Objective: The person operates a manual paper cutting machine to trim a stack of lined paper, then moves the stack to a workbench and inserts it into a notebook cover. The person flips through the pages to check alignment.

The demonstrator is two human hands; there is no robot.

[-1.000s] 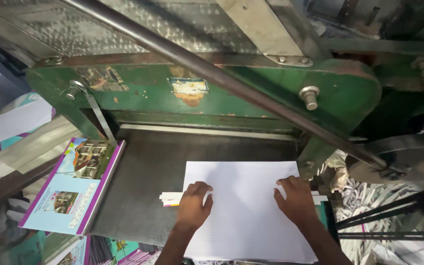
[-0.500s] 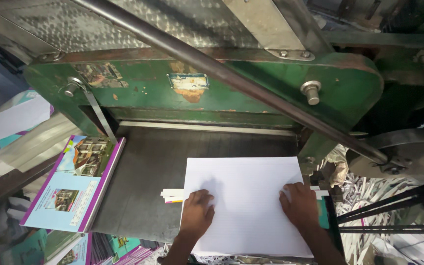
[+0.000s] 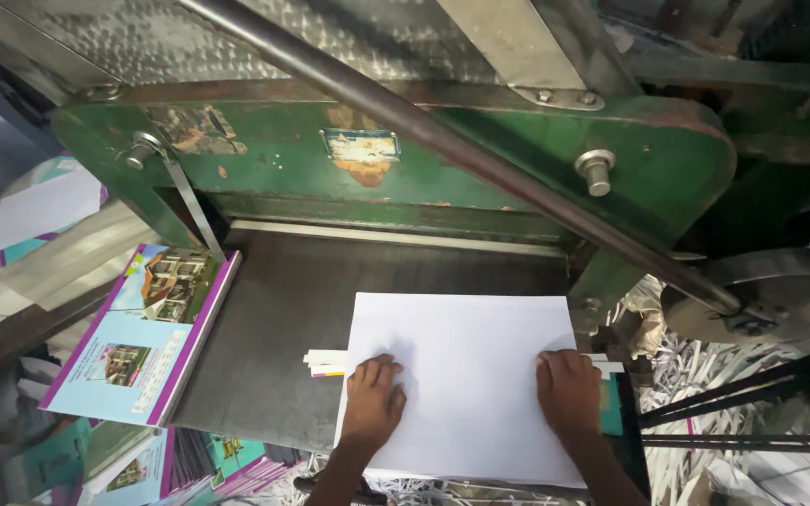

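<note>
A person's two bare hands press flat on a stack of white paper [image 3: 466,375] lying on the dark steel worktop [image 3: 274,347] of an old green paper-cutting machine [image 3: 405,169]. The left hand [image 3: 372,403] rests palm down near the stack's near-left corner, fingers spread and pointing toward the machine; its grip is released, clasping nothing. The right hand [image 3: 569,392] lies the same way at the stack's right edge, likewise unclenched, only pressing on the top sheet. The top sheet is plain, unprinted and smooth, its far edge square to the machine's throat but well short of the pale clamp bar [image 3: 396,236] that runs across the back of the bed. A few thin cut strips [image 3: 325,361] (white, with a trace of yellow and pink) poke out from under the stack's left side, just beside the left hand. To the left, a pile of printed booklets [image 3: 138,337] with purple borders and blue covers leans against the edge of the bed, more of them lying below. A long steel rod [image 3: 461,155] crosses the chipped green frame diagonally. Shredded paper trimmings [image 3: 705,375] lie heaped at the right, beside the machine.
</note>
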